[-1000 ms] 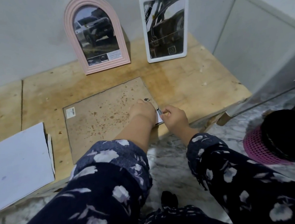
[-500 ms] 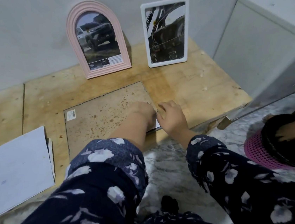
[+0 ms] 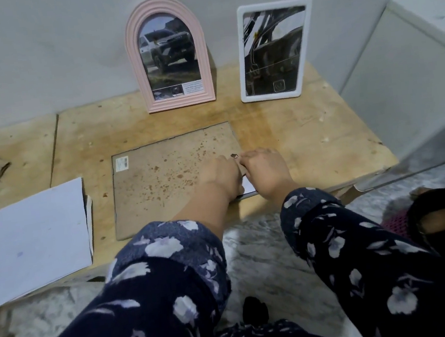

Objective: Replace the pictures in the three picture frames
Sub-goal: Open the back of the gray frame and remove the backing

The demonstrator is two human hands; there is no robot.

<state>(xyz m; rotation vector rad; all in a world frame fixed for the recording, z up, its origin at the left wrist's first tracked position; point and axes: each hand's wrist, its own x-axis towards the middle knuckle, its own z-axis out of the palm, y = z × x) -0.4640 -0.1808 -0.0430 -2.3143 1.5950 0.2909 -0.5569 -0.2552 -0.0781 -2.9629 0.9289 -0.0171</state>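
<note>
A large picture frame (image 3: pixel 161 180) lies face down on the wooden table (image 3: pixel 310 141), brown spotted backing board up. My left hand (image 3: pixel 221 178) and my right hand (image 3: pixel 267 171) sit side by side at its right edge, fingers curled down onto the board and the edge. A sliver of white picture (image 3: pixel 248 185) shows between them, and a small metal hanger (image 3: pixel 233 155) lies just beyond my fingertips. A pink arched frame (image 3: pixel 175 103) with a truck picture and a white rectangular frame (image 3: pixel 271 95) with a dark car picture stand against the wall.
A stack of white sheets (image 3: pixel 30 240) lies on the table's left, overhanging the front edge. A white cabinet (image 3: pixel 398 65) stands close on the right. A dark object with a pink mesh part (image 3: pixel 394 225) sits on the marble floor (image 3: pixel 252 248).
My right hand has moved up from the frame's near right corner to beside my left hand. The white picture edge is now mostly covered. The camera has tilted down slightly.
</note>
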